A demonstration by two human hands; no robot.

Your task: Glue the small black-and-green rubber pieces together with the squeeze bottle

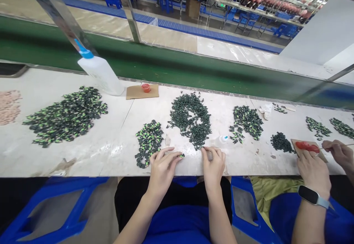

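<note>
My left hand [163, 164] is closed in a pinch on a small black-and-green piece [181, 155], held just above the white table. Beside that hand lies a pile of similar black-and-green pieces [149, 140]. My right hand [214, 162] has thumb and forefinger together at the lower edge of a ring-shaped heap of small dark green cylindrical pieces [184, 113]. A dark bit shows at those fingertips, apparently one of these cylinders. A small clear bottle with a blue tip [223, 138] lies just beyond my right hand.
A white squeeze bottle [101, 74] stands behind a large black-and-green pile [69, 116]. A red cup [145, 87] sits on cardboard [134, 92]. To the right, a co-worker's hands [315, 170] work at a red item [306, 146]. A green ledge [166, 66] runs behind the table.
</note>
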